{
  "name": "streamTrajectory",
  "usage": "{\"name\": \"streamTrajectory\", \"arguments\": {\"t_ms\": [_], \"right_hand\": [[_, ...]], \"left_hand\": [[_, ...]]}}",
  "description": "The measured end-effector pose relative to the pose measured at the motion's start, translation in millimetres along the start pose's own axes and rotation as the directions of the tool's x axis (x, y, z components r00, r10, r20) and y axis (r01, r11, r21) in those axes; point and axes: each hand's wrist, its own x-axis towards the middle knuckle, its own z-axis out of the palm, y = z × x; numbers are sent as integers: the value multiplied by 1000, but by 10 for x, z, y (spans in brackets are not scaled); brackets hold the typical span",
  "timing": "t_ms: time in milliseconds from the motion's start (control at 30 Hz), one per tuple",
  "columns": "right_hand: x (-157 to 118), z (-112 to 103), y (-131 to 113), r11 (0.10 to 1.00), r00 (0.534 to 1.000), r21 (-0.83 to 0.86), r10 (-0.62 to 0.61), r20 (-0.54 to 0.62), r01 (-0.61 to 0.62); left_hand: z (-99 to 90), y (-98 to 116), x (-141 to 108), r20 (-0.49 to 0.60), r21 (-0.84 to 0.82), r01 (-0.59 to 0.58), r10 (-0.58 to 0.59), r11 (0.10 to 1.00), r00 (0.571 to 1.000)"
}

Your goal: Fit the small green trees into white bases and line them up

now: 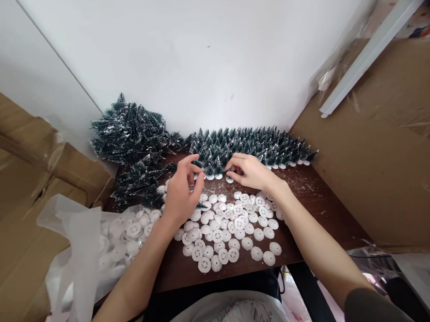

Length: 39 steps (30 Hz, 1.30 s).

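My right hand (247, 169) pinches a small snow-tipped bottle-brush tree; its white round base (229, 179) shows below the fingertips, just in front of the standing trees. To the left, my left hand (185, 182) is raised with curved fingers apart, and I see nothing held in it. Rows of dark green miniature trees (250, 144) on white bases stand beyond both hands. Many loose white round bases (238, 222) are spread over the brown table (181, 275) between my forearms. A small green tree tip (202, 206) lies among them beside my left hand.
A heap of loose miniature trees (129, 130) is piled at the back left. Below it, a clear plastic bag (74, 237) holds more white bases. Cardboard boxes stand at left (16, 192) and right (390, 160), and a white wall (194, 60) closes the back.
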Motion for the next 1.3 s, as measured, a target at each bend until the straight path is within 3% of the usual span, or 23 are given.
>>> {"name": "streamTrajectory", "arguments": {"t_ms": [433,700,933,1100,1300], "right_hand": [[18,36,39,1000,1000,20,11,-21,-11],[20,54,44,1000,998,8,17,-62,-16],[20,57,34,999,997,10,33,-66,-33],[21,76,46,1000,997,15,19,-79,-18],[27,85,53,1000,996,16,21,-83,-19]], "left_hand": [[6,-9,-1,139,103,-31,16,994,990],[24,-54,-25,281,124,-60,23,990,959],[19,-98,-46,436,98,-94,42,991,899],[-73,-114,-11,576,-31,-62,69,998,815],[-182,-112,51,637,-39,-22,42,999,770]]}}
